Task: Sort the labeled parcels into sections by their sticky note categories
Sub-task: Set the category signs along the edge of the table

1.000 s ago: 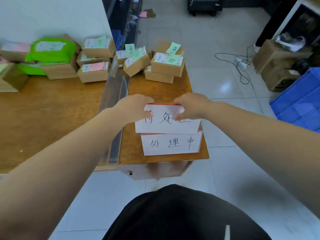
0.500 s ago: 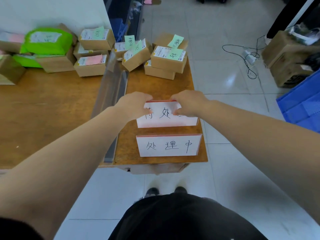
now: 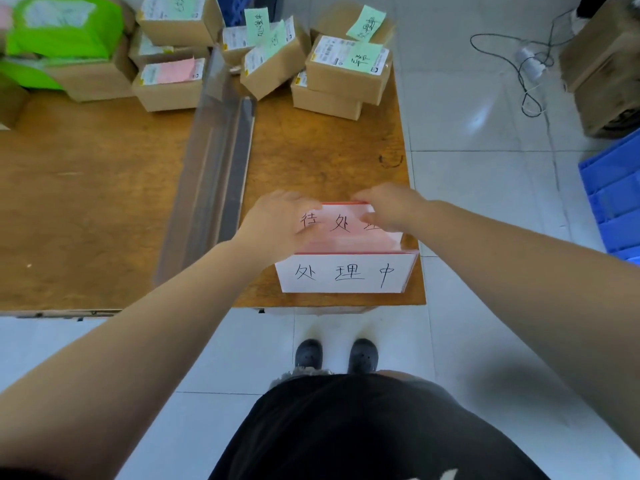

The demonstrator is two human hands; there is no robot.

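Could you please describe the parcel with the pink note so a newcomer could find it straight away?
Start at the clear divider running down the wooden table. Just left of its far end sits a brown box at the front of the pile. It alone shows a pink note; the others nearby are green.

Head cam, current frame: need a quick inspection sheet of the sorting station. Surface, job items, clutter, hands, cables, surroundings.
Surface: brown wooden table, split by a clear plastic divider strip.
Job's things: brown cardboard parcels with green sticky notes right of the divider; a parcel with a pink note and a green plastic mailer to its left.
Clutter: nothing seen.
Hands: left hand and right hand hold the far white handwritten sign card; the near white sign card stands free.
Cables: grey cord loose on the floor.
Surroundings: white tiled floor, blue plastic crate, cardboard box.
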